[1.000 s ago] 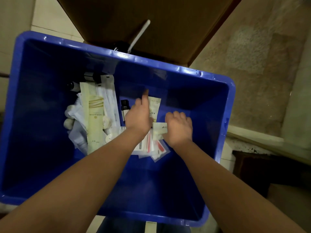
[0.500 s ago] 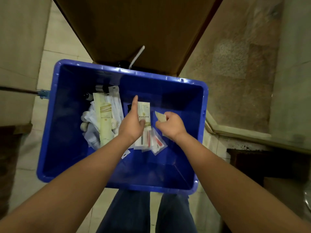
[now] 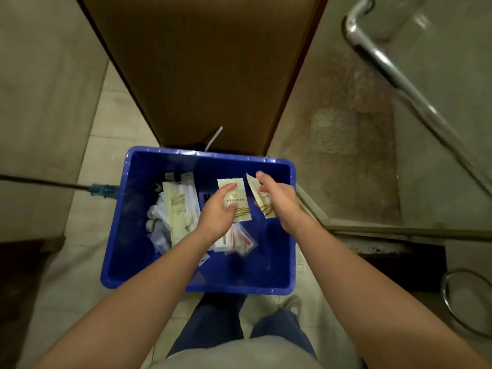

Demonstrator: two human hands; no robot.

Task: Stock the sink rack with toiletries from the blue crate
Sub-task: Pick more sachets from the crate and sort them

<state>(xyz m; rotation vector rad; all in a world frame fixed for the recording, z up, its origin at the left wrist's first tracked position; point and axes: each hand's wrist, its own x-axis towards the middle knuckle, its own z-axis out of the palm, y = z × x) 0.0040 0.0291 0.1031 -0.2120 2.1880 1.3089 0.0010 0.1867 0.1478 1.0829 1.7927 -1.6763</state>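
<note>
The blue crate (image 3: 119, 235) stands on the tiled floor in front of my legs. Above its middle, my left hand (image 3: 217, 211) pinches a cream sachet (image 3: 237, 198) with gold stripes. My right hand (image 3: 277, 198) grips a second cream sachet (image 3: 262, 202) of the same kind, just right of the first. In the crate's left part lie a long cream packet (image 3: 177, 211), white wrapped items (image 3: 157, 222) and small dark bottles (image 3: 170, 177). Clear packets with red contents (image 3: 239, 242) lie under my left wrist. The sink rack is not in view.
A brown wooden door (image 3: 202, 70) stands edge-on behind the crate. A chrome handle (image 3: 383, 59) on a glass panel is at upper right. A round metal-rimmed object (image 3: 468, 302) sits at lower right. A blue-headed tool (image 3: 102, 190) lies left of the crate.
Both hands have lifted up out of the crate, each with a cream sachet. The view has pulled back, so the crate looks smaller and my legs show.
</note>
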